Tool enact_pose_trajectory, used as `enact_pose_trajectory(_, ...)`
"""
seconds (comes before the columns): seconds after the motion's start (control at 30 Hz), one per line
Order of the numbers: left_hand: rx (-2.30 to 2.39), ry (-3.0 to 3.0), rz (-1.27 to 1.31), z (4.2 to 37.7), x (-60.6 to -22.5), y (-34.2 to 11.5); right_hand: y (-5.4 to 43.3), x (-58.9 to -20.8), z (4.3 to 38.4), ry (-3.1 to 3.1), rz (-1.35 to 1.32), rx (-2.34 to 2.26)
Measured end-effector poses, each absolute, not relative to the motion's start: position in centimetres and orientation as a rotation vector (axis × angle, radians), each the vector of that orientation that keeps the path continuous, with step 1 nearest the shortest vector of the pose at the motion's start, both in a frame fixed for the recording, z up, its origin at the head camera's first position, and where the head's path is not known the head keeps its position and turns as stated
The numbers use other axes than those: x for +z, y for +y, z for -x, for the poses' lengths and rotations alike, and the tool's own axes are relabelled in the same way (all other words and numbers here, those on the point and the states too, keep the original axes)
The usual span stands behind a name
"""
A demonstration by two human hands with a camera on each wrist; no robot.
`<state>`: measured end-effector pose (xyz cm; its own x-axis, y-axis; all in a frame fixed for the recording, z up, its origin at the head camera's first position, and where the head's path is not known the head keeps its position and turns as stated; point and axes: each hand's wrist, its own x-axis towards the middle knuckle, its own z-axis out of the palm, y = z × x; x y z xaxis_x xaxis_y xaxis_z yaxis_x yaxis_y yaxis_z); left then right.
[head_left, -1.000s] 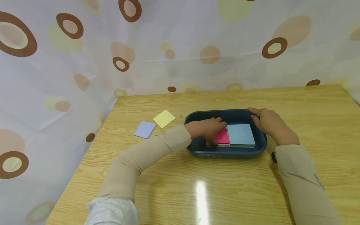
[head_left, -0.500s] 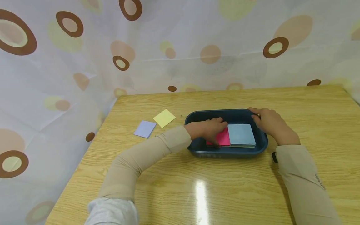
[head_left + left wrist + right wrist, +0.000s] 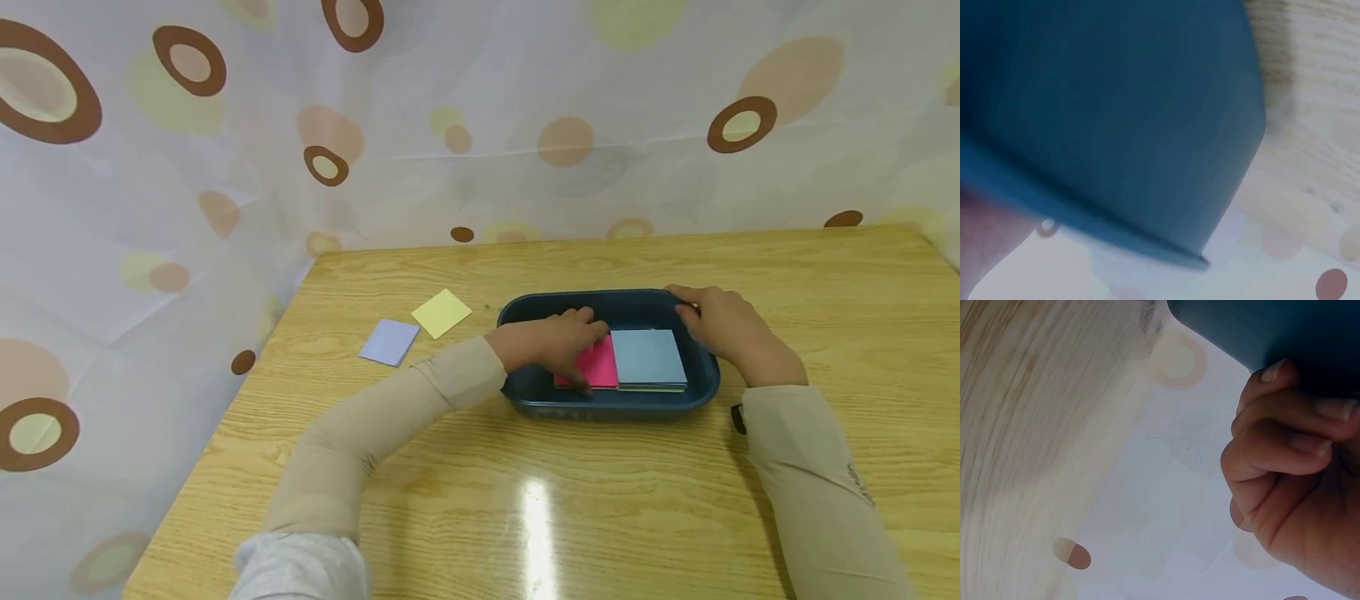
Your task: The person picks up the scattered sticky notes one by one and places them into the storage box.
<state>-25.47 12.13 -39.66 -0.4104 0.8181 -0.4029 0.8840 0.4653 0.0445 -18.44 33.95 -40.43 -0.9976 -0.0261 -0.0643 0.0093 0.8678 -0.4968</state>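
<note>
A dark blue plastic bin stands on the wooden table. Two stacks of square paper lie side by side in it, one with a pink paper pad on top, the other topped by light blue paper. My left hand reaches over the bin's left end and holds the pink pad, thumb at its near edge and fingers toward the far side. With curled fingers my right hand grips the rim at the back right corner. The left wrist view shows mostly the bin's outer wall; the left fingers are hidden there.
Left of the bin, a yellow square of paper and a lavender one lie on the table. A white curtain with brown and yellow spots hangs behind the table and along its left side.
The head view has shifted slightly. Fewer paper edges show beneath the pink sheet than a second ago. Both hands keep nearly the same places on the pad and bin.
</note>
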Motion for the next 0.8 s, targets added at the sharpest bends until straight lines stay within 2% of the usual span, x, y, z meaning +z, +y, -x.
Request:
enact_pose_trajectory(0.2,0.003,2.356,-1.461,26.0,-37.5,10.2,33.9,-40.6,18.6,2.975,0.036,-0.778)
enact_pose_trajectory(0.37,0.363,2.451,-1.467,27.6,-35.1,6.9,34.1,-40.6,18.5,2.982,0.057,-0.768)
enact_pose_trajectory(0.57,0.717,2.680,-1.061,30.6,-35.0,1.6,34.2,-40.5,18.4,2.981,0.072,-0.769)
enact_pose_trajectory(0.8,0.538,2.722,-0.635,33.1,-39.0,-2.8,34.0,-40.6,18.6,2.972,0.079,-0.762)
